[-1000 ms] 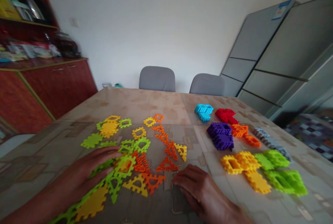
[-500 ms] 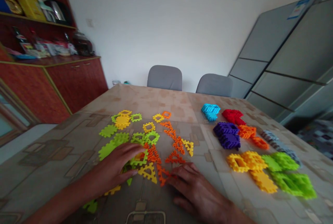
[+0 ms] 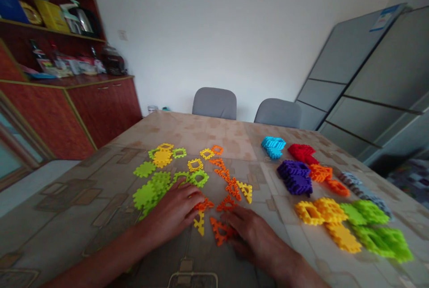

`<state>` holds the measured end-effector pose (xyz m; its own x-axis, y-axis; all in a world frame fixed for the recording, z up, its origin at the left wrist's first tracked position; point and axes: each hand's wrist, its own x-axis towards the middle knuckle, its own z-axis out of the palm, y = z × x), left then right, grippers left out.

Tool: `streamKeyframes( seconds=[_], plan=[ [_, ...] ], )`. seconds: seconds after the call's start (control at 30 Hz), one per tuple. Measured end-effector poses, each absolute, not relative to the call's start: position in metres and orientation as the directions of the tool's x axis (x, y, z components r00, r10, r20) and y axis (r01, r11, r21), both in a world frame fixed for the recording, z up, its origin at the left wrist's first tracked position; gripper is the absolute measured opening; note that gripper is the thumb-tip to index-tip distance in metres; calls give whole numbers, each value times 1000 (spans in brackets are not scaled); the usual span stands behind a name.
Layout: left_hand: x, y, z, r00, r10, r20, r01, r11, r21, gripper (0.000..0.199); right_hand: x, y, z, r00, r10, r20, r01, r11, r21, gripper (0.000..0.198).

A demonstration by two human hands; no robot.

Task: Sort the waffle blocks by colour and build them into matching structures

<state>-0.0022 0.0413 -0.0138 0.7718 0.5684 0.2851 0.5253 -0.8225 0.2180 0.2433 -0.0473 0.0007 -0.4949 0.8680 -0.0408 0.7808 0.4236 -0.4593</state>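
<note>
My left hand (image 3: 179,203) reaches over the middle of the loose toothed building pieces. Its curled fingers and thumb close on an orange triangular piece (image 3: 204,204), and the hand hides part of it. A yellow triangular piece (image 3: 199,223) lies just under that thumb. My right hand (image 3: 253,230) has its fingertips on another orange triangular piece (image 3: 220,231) at the near side, gripping its right edge. Between and beyond the hands lie more orange triangles (image 3: 233,188) and a yellow triangle (image 3: 246,191). Green pieces (image 3: 147,194) lie partly behind my left forearm.
On the right stand sorted stacks: light blue (image 3: 274,147), red (image 3: 302,152), purple (image 3: 295,176), orange (image 3: 321,172), grey (image 3: 365,193), yellow (image 3: 343,236) and green (image 3: 384,239). Two grey chairs (image 3: 214,102) stand beyond the patterned table (image 3: 197,125).
My left hand has moved right and closed over the orange triangle. The near orange triangle has shifted right under my right hand's fingers. The view has shifted slightly.
</note>
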Motion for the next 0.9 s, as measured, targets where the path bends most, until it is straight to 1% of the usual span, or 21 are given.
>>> streamKeyframes(
  seconds=[0.07,0.13,0.23,0.3,0.37,0.5,0.57,0.7,0.8,0.9],
  plan=[
    [-6,42,-16,765,566,308,522,-824,220,25,244,-49,-1,-452,891,-47,807,385,-448,42],
    [-12,41,-17,748,566,347,516,-824,233,23,244,-49,-3,-438,898,-46,815,375,-442,35],
    [-17,35,-17,681,571,458,473,-821,319,24,245,-50,-7,-415,908,-50,827,354,-437,21],
    [-16,28,-16,646,566,512,422,-824,378,26,247,-50,-10,-392,919,-35,836,340,-430,18],
    [-13,21,-15,660,550,512,373,-831,413,28,249,-51,-13,-403,915,4,820,363,-442,18],
    [-5,7,-15,723,518,457,286,-826,485,24,254,-53,-15,-456,886,77,748,429,-507,22],
    [-4,3,-17,736,517,437,269,-815,513,22,256,-53,-15,-438,894,92,749,420,-513,18],
    [-5,-2,-19,761,496,418,252,-820,515,21,259,-48,-16,-390,914,115,759,389,-523,6],
    [-4,-2,-18,781,442,441,216,-854,473,29,260,-46,-17,-404,906,128,737,405,-541,9],
    [-2,-1,-16,777,388,496,164,-885,436,34,260,-45,-18,-409,903,133,733,412,-541,12]
  ],
)
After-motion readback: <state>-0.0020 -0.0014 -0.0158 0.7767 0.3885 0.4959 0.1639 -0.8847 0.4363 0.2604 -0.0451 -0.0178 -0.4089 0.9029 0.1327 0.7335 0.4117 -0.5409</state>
